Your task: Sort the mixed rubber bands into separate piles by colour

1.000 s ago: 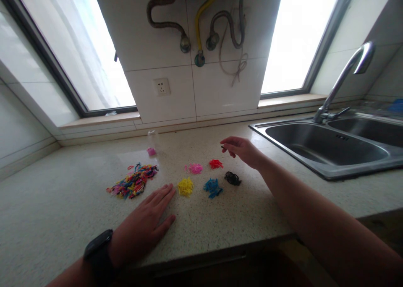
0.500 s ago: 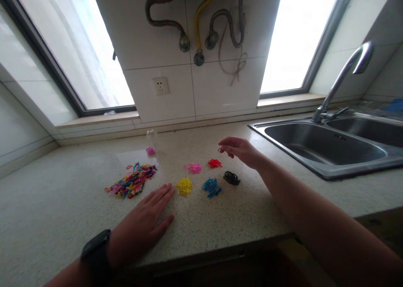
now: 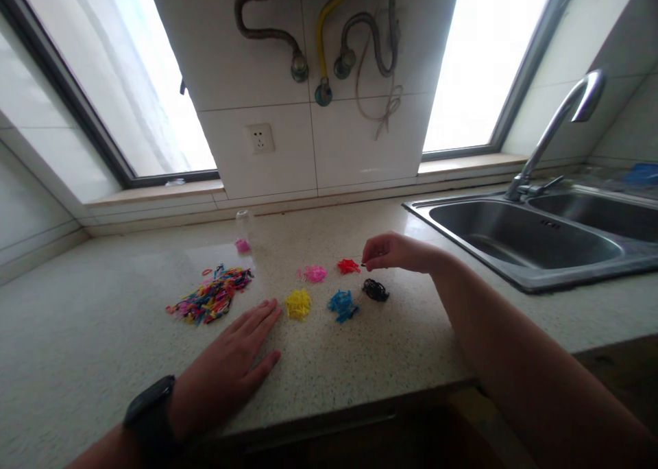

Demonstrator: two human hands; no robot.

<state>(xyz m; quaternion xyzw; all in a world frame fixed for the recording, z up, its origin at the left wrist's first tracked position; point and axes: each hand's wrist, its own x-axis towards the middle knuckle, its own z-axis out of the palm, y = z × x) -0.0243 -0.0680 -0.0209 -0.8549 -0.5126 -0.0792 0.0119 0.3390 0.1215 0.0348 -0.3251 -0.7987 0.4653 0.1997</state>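
My right hand (image 3: pixel 395 253) hovers just above and behind a small black pile of rubber bands (image 3: pixel 375 290), its fingertips pinched on a tiny dark band beside the red pile (image 3: pixel 348 267). Sorted piles of pink (image 3: pixel 314 273), yellow (image 3: pixel 298 304) and blue (image 3: pixel 342 305) bands lie in front on the speckled counter (image 3: pixel 385 352). My left hand (image 3: pixel 229 371), with a black watch on the wrist, rests flat on the counter just left of the yellow pile. A mixed multicoloured heap of bands (image 3: pixel 210 296) lies further left.
A clear small jar with a pink lid (image 3: pixel 243 232) stands behind the mixed heap. A steel double sink (image 3: pixel 524 236) with a tall tap (image 3: pixel 555 126) fills the right side. Hoses and a wall socket (image 3: pixel 260 138) hang on the tiled wall between two windows.
My right hand has dropped lower and come a little nearer, down toward the red and black piles, fingers still pinched. My left hand stays flat in place.
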